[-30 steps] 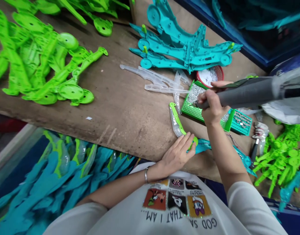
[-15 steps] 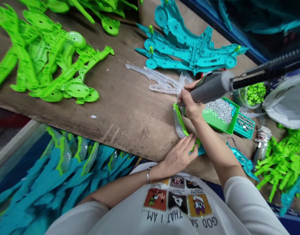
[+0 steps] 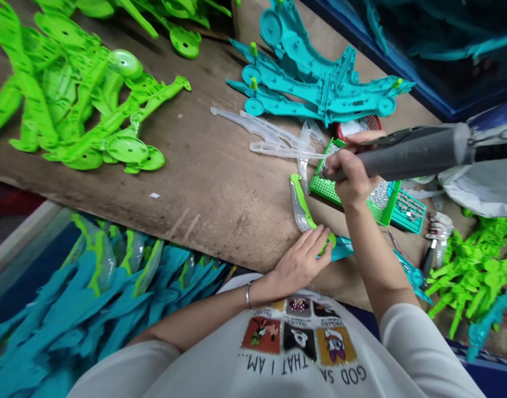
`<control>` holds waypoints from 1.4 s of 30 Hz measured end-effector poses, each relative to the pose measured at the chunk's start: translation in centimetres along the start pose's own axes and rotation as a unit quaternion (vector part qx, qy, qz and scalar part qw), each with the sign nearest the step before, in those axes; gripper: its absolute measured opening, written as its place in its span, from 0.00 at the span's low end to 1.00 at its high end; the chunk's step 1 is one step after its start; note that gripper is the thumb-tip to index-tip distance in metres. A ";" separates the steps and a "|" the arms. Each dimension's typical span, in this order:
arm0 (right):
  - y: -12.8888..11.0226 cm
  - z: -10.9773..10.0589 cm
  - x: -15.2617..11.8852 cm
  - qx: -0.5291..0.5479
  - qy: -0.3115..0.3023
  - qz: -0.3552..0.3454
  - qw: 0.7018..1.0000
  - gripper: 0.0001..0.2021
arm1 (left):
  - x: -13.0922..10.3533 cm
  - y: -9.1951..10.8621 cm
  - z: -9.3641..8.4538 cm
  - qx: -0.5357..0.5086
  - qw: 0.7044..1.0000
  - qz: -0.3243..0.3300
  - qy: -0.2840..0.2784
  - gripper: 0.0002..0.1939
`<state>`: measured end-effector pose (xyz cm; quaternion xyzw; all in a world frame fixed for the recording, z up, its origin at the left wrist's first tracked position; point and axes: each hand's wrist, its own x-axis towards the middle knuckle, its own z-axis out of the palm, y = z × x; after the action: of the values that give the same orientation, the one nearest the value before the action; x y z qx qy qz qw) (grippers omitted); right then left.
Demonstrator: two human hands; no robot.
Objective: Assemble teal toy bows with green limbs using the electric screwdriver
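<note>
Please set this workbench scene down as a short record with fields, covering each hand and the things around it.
Left hand: fingers laid over one end of a green-and-clear part
Right hand: gripping a grey tool
Tool tip: appears over the green tray, exact height unclear
Bench, far side: stacked teal parts
Bench, left: piled green parts
Bench, middle: translucent parts

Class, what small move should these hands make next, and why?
Probably dip the tip of the grey cylindrical tool into the small silver pieces, seemingly screws: the right hand holds it with its front end at the green perforated plastic tray containing them, while the left hand lies on the curved green-and-clear plastic piece, apparently steadying it.
</note>
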<state>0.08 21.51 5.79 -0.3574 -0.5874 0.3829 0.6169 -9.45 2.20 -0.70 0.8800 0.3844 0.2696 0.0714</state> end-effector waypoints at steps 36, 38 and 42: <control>2.8 -3.0 -0.5 -0.074 0.011 0.035 0.997 0.22 | -0.1 -1.2 -0.5 -0.064 0.996 -0.044 -0.041 0.30; 2.6 -3.0 -0.2 -0.065 0.015 0.026 0.997 0.22 | 0.1 -1.5 -1.0 -0.045 0.995 -0.062 -0.057 0.34; 0.1 -2.8 -0.3 -0.051 0.057 -0.003 0.997 0.20 | 0.2 -1.8 -1.2 -0.042 0.994 -0.066 -0.078 0.38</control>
<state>2.90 21.31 5.36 -0.4074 -0.5711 0.3295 0.6319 -11.15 3.51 -0.18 0.8671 0.4235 0.2113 0.1558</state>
